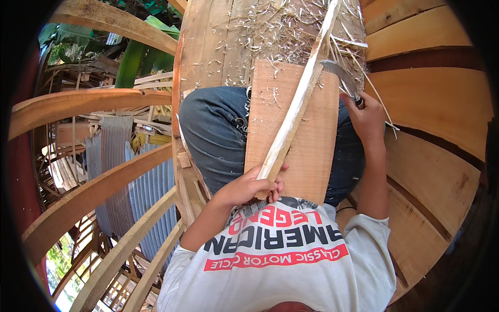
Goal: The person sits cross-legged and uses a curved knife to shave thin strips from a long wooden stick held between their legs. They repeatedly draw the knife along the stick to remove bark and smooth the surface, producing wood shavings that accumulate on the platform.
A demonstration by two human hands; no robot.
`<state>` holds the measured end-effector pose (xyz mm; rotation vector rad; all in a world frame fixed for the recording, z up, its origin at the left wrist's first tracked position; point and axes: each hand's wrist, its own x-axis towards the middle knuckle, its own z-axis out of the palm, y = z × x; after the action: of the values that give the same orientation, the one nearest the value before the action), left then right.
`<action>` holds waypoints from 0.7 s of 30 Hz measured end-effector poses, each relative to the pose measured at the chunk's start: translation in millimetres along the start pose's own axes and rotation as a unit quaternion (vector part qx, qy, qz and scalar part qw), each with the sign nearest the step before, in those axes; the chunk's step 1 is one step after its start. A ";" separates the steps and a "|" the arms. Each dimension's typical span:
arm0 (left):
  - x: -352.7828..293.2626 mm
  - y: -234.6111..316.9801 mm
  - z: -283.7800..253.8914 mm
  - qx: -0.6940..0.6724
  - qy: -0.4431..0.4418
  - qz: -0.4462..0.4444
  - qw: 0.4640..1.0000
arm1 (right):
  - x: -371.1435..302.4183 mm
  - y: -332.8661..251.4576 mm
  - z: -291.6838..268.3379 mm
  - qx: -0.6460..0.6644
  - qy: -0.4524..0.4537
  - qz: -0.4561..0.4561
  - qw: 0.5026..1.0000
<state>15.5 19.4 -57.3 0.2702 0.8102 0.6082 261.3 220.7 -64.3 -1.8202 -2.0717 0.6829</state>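
I seem to be partway through shaving down a long, pale strip (pixel 294 117), judging by the curved knife (pixel 344 76) beside it and the curled shavings (pixel 283 23) strewn over the plank surface (pixel 204 49) beyond my knees. The strip slants across the board (pixel 306 156) on my lap, its near end by my waist and its far end reaching over the shavings.

A next cut calls, I judge, for a firm hold on the near end and the blade laid flat along the edge, clear of my fingers and my knee.

My left hand (pixel 253 186) is wrapped around the strip's near end, close to my belly, that forearm coming in from the lower left. My right hand (pixel 367 115) is closed on the knife's handle above my right knee, elbow bent, forearm rising almost straight up. The blade points away and to the left, its tip at the strip's right edge; whether it touches, I cannot tell.
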 end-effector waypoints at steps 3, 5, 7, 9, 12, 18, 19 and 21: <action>-3.9 -1.3 -2.6 0.028 -0.012 0.022 0.999 | -32.3 -6.1 12.5 0.106 -0.047 -0.015 0.993; -8.0 1.1 -2.0 0.062 -0.012 0.056 0.996 | -55.0 -11.7 24.2 0.152 -0.078 -0.004 0.985; -9.0 -0.9 -6.9 0.049 -0.027 0.060 0.997 | -76.5 -17.6 33.1 0.207 -0.121 0.016 0.971; -9.0 -1.2 -10.1 0.042 -0.047 0.051 0.997 | -88.5 -29.3 31.2 0.235 -0.154 0.028 0.959; -9.1 -0.8 -5.9 0.046 -0.056 0.052 0.996 | -94.7 -35.4 35.2 0.278 -0.182 0.043 0.942; -12.7 18.0 10.9 0.056 -0.104 0.022 0.993 | -91.2 -38.6 43.4 0.414 -0.181 0.094 0.887; -12.6 18.5 11.5 0.065 -0.112 0.015 0.991 | -90.1 -39.6 42.4 0.460 -0.180 0.099 0.864; -12.4 15.8 12.9 0.083 -0.128 0.000 0.988 | -89.0 -44.7 40.5 0.548 -0.177 0.107 0.811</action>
<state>12.1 24.6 -34.2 0.4902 0.6123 0.4949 216.3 123.1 -67.1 -1.2293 -1.0879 1.8853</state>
